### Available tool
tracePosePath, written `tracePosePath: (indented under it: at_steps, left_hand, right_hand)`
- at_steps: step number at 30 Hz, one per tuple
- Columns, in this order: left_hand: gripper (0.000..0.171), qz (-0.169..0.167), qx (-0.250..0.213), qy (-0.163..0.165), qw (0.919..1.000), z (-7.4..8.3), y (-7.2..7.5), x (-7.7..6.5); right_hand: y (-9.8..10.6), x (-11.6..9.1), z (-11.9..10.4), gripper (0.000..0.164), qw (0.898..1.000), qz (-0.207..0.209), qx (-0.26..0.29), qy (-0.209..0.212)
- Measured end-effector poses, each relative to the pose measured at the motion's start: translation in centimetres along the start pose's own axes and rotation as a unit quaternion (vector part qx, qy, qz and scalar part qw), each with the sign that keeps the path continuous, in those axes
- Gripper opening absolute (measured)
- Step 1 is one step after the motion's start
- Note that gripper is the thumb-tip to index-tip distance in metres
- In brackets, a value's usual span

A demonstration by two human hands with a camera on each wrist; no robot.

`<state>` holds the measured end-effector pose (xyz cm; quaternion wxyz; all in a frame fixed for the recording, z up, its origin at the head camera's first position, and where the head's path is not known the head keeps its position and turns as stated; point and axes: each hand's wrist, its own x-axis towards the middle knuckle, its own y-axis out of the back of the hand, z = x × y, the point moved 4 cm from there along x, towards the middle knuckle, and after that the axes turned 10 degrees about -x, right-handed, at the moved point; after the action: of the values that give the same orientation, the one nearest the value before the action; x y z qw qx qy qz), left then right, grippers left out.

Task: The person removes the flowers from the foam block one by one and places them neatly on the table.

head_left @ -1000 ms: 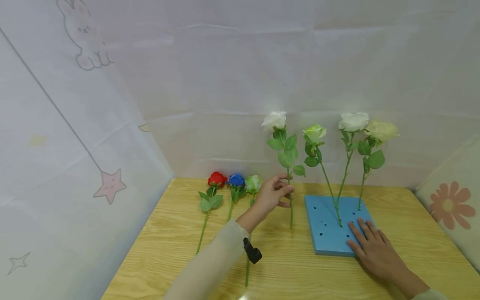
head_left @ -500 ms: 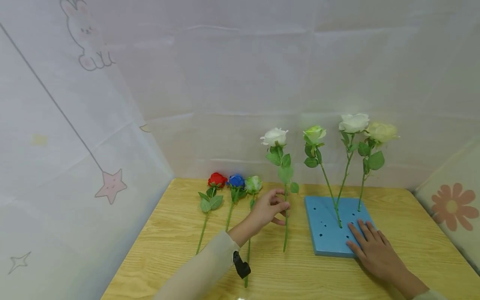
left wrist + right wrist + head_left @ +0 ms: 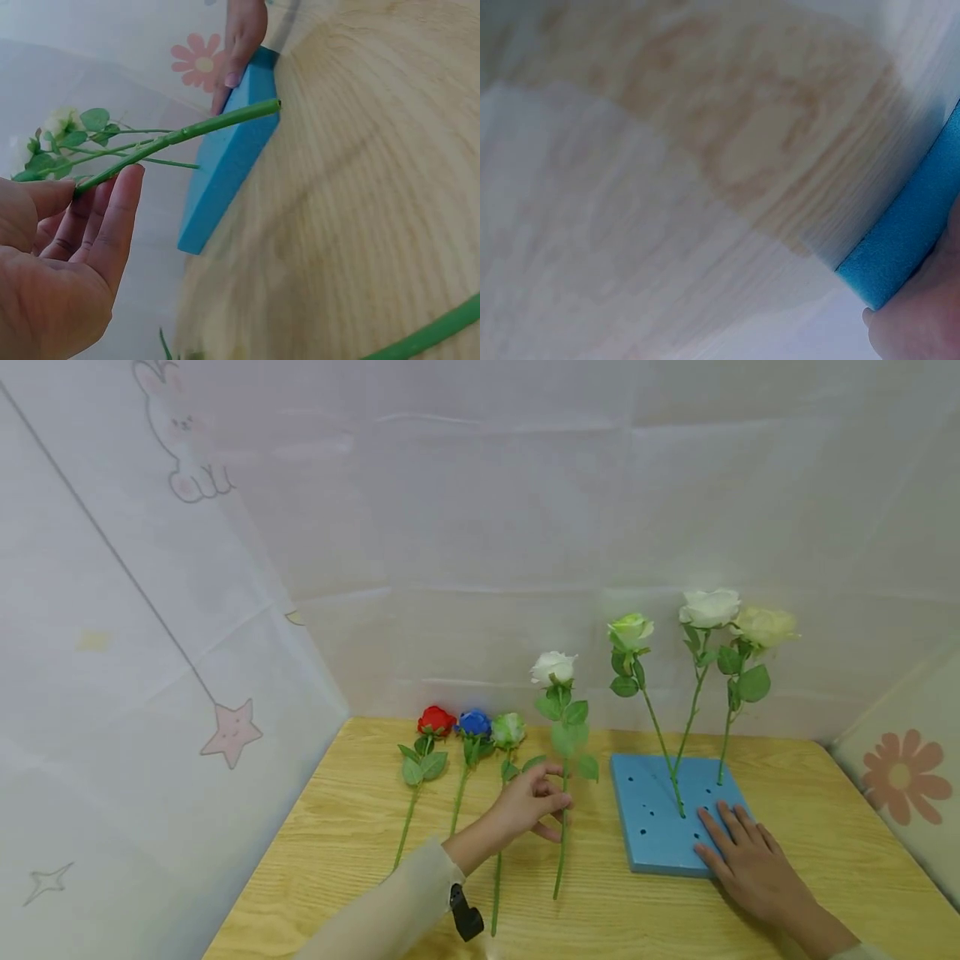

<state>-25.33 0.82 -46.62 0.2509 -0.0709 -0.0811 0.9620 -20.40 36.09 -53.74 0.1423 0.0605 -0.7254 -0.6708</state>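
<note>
Left grip [image 3: 528,806] pinching white rose [image 3: 566,737], right grip [image 3: 753,866] outspread, flat on blue board [image 3: 663,847]

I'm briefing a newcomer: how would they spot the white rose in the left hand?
On the wooden table, find the blue board under the right hand. To its left, the left hand pinches the white rose by its green stem. Unlike the white bloom standing in the board, this one's stem end is free.
</note>
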Motion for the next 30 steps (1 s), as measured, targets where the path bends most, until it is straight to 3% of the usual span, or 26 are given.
tracePosePath:
  at_steps: [14, 30]
  left_hand:
    - [0.046, -0.001, -0.036, 0.031, 0.9989, -2.4, 0.9, -0.8]
    - [0.042, 0.002, -0.028, 0.06, 0.9978, -4.7, 2.1, -0.7]
  right_hand:
    - [0.1, -0.1, -0.1, 0.067, 1.0, 0.002, 0.0, -0.003]
    - [0.0, -0.1, -0.1, 0.066, 1.0, 0.007, 0.001, -0.002]
